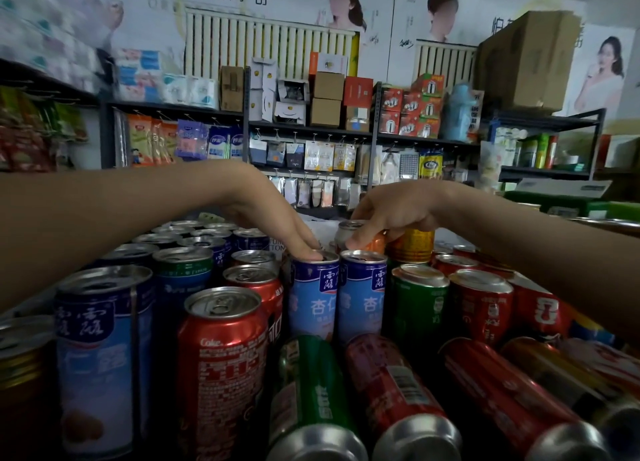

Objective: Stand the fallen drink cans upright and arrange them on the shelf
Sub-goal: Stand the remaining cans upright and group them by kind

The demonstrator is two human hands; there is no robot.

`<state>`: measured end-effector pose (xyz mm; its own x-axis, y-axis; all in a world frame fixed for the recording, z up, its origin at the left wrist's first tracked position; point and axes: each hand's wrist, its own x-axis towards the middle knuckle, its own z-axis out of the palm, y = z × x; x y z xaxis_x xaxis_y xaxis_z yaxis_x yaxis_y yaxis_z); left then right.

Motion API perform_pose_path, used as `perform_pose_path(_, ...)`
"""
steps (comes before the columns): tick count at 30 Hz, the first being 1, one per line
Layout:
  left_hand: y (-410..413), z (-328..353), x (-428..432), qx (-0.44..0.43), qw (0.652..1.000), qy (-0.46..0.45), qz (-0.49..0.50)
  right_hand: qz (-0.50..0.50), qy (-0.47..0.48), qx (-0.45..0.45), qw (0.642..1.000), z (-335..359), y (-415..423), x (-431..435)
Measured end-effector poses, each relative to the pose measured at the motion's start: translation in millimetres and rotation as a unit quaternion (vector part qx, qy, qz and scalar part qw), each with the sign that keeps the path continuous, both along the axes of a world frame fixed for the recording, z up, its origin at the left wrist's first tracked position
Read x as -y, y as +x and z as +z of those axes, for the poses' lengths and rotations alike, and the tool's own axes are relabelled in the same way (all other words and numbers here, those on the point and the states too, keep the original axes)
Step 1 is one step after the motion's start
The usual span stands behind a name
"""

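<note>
The central blue can (313, 298) is steadied from above by the straight-fingered left hand (273, 218), likely for alignment; whether the curled right hand (391, 215) grips anything cannot be told.

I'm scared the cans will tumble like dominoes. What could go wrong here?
The left hand rests straight fingers on top of a blue can; a sideways push might tip it into the second blue can beside it. The fallen green can and fallen red can lie loose in front and might roll if bumped.
</note>
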<state>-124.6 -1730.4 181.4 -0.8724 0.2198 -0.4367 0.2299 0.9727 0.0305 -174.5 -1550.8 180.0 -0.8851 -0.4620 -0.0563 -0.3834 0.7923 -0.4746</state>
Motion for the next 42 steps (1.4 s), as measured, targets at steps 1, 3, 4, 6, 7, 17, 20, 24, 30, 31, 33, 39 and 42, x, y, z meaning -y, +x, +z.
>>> perform_pose_path(1, -0.6, -0.3, -0.1, 0.001, 1.0, 0.006, -0.001, -0.007, -0.006, 0.005, 1.0, -0.3, -1.2, 0.1)
perform_pose_path(3, -1.9, -0.6, -0.1, 0.001, 1.0, 0.01, 0.0, -0.019, -0.01, 0.018, 1.0, -1.6, -3.4, 2.0)
perform_pose_path(4, -2.7, -0.8, 0.1, 0.0, 1.0, 0.008, 0.0, -0.025, -0.01, 0.026, 0.999, -2.3, -4.2, 3.8)
perform_pose_path(6, -2.8, -1.2, -0.4, -0.005, 1.0, 0.011, -0.001, -0.033, -0.005, 0.044, 0.998, -3.8, -4.6, 8.5)
perform_pose_path(7, -2.7, -1.1, -0.8, -0.007, 1.0, 0.014, -0.001, -0.036, 0.001, 0.051, 0.998, -4.2, -3.7, 11.1)
perform_pose_path(17, -3.9, -2.1, 1.6, -0.012, 1.0, 0.017, -0.014, -0.086, 0.074, 0.057, 0.992, -7.8, -5.8, 30.1)
perform_pose_path(20, -6.5, -3.0, 3.5, -0.006, 1.0, 0.01, -0.02, -0.092, 0.094, 0.068, 0.989, -7.6, -8.0, 32.8)
perform_pose_path(24, -8.2, -5.5, 6.1, -0.007, 0.999, 0.014, -0.03, -0.106, 0.105, 0.085, 0.985, -10.2, -10.1, 35.1)
perform_pose_path(30, -3.8, -7.2, 6.3, -0.024, 0.998, 0.007, -0.058, -0.117, 0.104, 0.11, 0.982, -12.2, -5.3, 34.5)
perform_pose_path(31, -1.3, -6.9, 6.0, -0.025, 0.998, 0.007, -0.059, -0.117, 0.104, 0.106, 0.982, -10.3, -3.5, 34.2)
perform_pose_path(33, 4.1, -5.5, 5.5, -0.03, 0.998, 0.002, -0.056, -0.119, 0.089, 0.086, 0.985, -4.6, 0.6, 33.3)
perform_pose_path(39, 21.6, -0.2, -3.6, -0.116, 0.992, -0.007, -0.04, -0.107, 0.025, -0.041, 0.993, 9.1, 26.9, 20.9)
perform_pose_path(42, 39.8, 2.9, -9.8, -0.171, 0.984, -0.001, -0.039, -0.094, 0.02, -0.147, 0.984, 12.5, 51.6, 5.6)
